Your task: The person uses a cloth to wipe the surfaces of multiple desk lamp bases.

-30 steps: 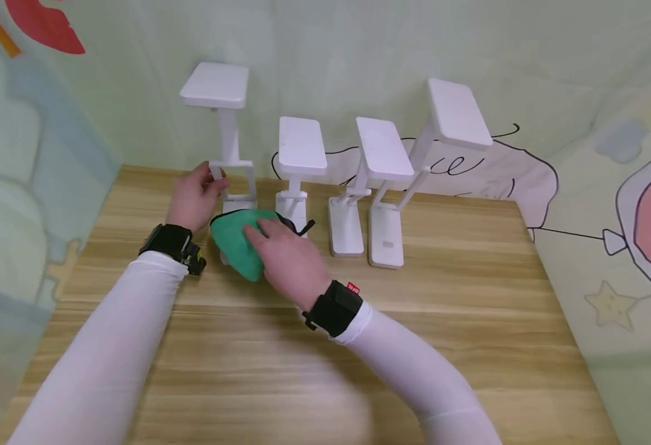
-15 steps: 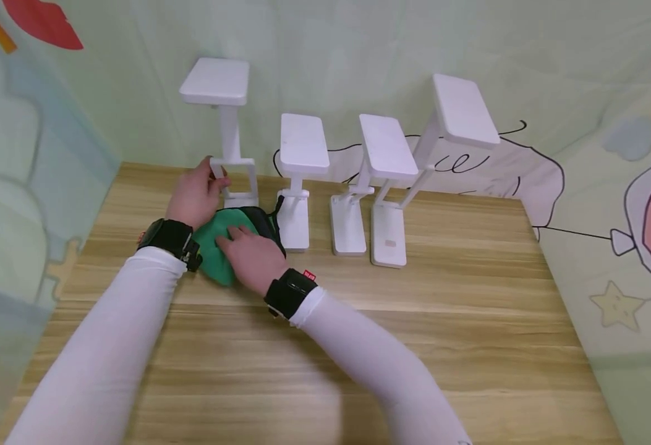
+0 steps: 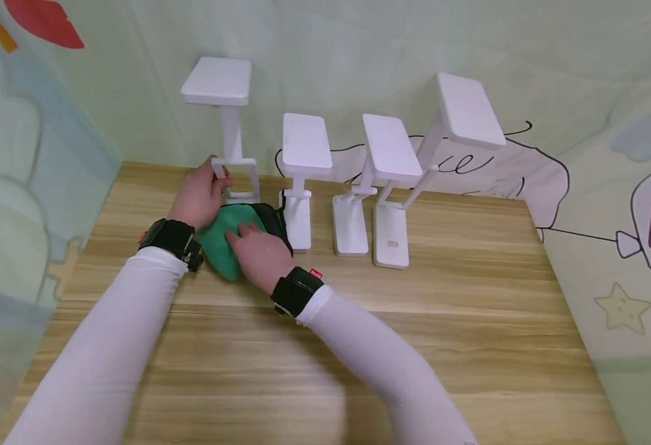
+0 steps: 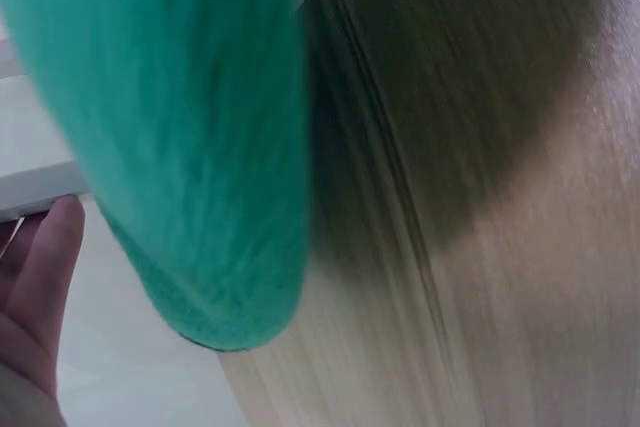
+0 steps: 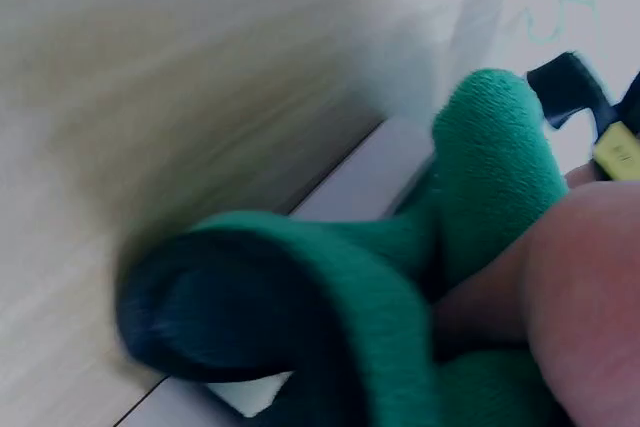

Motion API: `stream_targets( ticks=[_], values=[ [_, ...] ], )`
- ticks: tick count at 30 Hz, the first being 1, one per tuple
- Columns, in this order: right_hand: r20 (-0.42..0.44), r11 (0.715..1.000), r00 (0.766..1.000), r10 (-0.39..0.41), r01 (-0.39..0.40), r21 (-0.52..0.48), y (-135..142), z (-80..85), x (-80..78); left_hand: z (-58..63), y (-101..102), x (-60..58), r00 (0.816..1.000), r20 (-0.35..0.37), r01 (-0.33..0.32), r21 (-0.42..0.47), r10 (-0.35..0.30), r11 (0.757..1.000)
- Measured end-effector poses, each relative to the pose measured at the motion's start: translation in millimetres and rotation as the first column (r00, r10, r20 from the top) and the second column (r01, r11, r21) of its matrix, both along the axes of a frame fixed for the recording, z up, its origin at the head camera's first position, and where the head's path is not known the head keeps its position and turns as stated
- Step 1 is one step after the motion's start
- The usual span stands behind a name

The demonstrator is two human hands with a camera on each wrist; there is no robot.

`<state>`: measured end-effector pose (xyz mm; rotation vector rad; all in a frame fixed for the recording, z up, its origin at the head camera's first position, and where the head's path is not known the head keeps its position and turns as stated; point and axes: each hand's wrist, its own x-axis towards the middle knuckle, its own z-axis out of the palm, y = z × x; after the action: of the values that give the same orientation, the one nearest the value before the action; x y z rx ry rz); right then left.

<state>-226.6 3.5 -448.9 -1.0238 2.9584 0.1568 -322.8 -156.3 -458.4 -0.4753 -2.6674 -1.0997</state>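
At the far left stands a white folding desk lamp (image 3: 232, 133). My left hand (image 3: 196, 196) holds the left strut of its lower frame, thumb and fingers around it. My right hand (image 3: 263, 256) grips a fuzzy green cleaning mitt (image 3: 217, 238) with black edging and a black loop, over the lamp's base. The mitt hides most of that base. In the right wrist view the green fabric (image 5: 495, 147) bunches around the fingers, and its dark opening faces the camera. The mitt's rounded end (image 4: 210, 197) fills much of the left wrist view.
To the right, other white lamps stand in a row: a low one (image 3: 306, 142), a second low one (image 3: 392, 148) and a taller one (image 3: 472, 111). The wooden table (image 3: 470, 346) meets a printed cloth wall (image 3: 336, 55) behind them.
My right hand and the mitt have swept left and toward me across the lamp's base, then shifted slightly back right. The left hand has kept its hold on the strut.
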Motion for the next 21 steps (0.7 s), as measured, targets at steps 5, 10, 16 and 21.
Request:
stream_targets(
  ticks=[5,10,16,21],
  values=[
    [0.065,0.994,0.993,0.103,-0.105,0.022,2.4,1.7,8.5,-0.5,-0.9,-1.2,1.0,0.011,0.011,-0.001,-0.011,1.0],
    [0.087,0.989,0.985,0.147,-0.148,0.009,-3.9,-6.0,1.7,2.2,-1.0,-0.1,1.0,0.014,0.025,-0.009,-0.025,1.0],
    [0.035,0.996,0.995,0.091,-0.09,-0.028,-12.7,-12.9,-15.1,2.3,0.4,-2.4,0.999,0.034,0.037,-0.016,-0.037,0.999],
    [0.06,0.997,0.998,0.031,-0.027,-0.07,-11.7,-16.6,-21.3,-2.3,-3.4,-5.2,0.998,0.046,0.039,-0.002,-0.039,0.999]
  ],
)
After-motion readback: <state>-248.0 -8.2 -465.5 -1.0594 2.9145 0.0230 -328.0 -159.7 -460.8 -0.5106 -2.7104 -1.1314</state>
